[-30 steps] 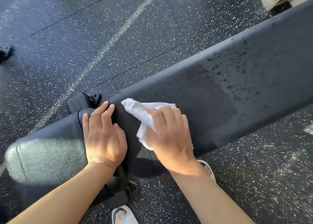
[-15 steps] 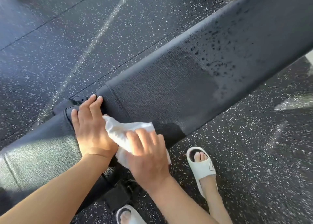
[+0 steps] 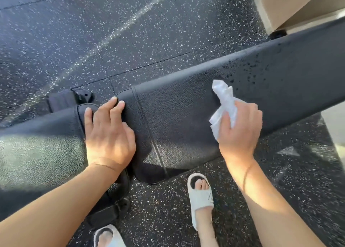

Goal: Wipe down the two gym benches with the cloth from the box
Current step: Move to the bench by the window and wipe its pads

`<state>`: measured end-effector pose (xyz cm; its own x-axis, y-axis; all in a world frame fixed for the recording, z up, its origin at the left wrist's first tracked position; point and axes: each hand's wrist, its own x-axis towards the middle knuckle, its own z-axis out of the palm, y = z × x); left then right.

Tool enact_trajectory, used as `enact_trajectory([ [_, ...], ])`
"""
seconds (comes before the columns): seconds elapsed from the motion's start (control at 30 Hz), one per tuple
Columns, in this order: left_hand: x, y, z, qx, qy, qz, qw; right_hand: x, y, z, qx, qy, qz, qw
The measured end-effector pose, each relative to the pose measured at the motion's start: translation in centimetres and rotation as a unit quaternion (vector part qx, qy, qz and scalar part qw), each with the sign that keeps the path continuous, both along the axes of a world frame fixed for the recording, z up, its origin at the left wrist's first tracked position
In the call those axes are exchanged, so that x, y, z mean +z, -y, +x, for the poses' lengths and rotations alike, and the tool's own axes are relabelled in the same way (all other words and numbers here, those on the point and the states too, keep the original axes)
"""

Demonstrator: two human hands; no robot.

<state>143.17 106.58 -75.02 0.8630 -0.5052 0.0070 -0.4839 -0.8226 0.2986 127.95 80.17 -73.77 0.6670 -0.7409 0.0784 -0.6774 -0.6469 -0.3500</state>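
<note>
A: Why is the left hand [image 3: 110, 132] flat on the bench [image 3: 179, 119]?
B: Likely bracing. The right hand [image 3: 240, 132] grips the cloth [image 3: 224, 101], pressed beside the droplets [image 3: 248, 73].

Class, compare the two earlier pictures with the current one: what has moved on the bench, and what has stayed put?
The right hand, still gripping the white cloth, has swept right along the long bench pad, from beside the left hand to the edge of the droplet-speckled patch. The left hand still rests flat at the gap between the pads.
</note>
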Motion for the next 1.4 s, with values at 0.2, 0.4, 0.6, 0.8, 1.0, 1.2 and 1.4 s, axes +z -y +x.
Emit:
enact_trajectory([
  [0.2, 0.1, 0.1, -0.1, 0.005, -0.008, -0.002, 1.0, -0.4, -8.8, 9.1, 0.131, 0.054, -0.001, 0.99],
  [0.4, 0.0, 0.1, -0.1, 0.008, -0.02, -0.001, 1.0, -0.2, -10.5, 17.5, 0.249, 0.025, 0.013, 0.968],
  [0.6, -0.3, 0.1, 0.1, 0.006, -0.013, 0.021, 1.0, -0.2, 0.7, 19.3, 0.32, -0.087, 0.081, 0.94],
  [0.8, -0.6, -0.1, 0.1, -0.002, -0.016, 0.052, 0.999, 0.6, 12.7, 19.2, 0.257, -0.306, 0.084, 0.913],
  [1.0, -0.8, -0.1, 0.0, -0.009, -0.001, 0.056, 0.998, 1.6, 3.9, 21.2, 0.346, -0.245, 0.165, 0.891],
  [1.2, -1.0, -0.1, 0.1, -0.007, 0.008, 0.037, 0.999, -0.6, -8.4, 23.5, 0.388, -0.162, 0.102, 0.902],
  [1.4, -0.7, -0.1, 0.0, -0.011, 0.01, 0.032, 0.999, -0.1, -4.1, 20.2, 0.393, -0.07, 0.066, 0.914],
])
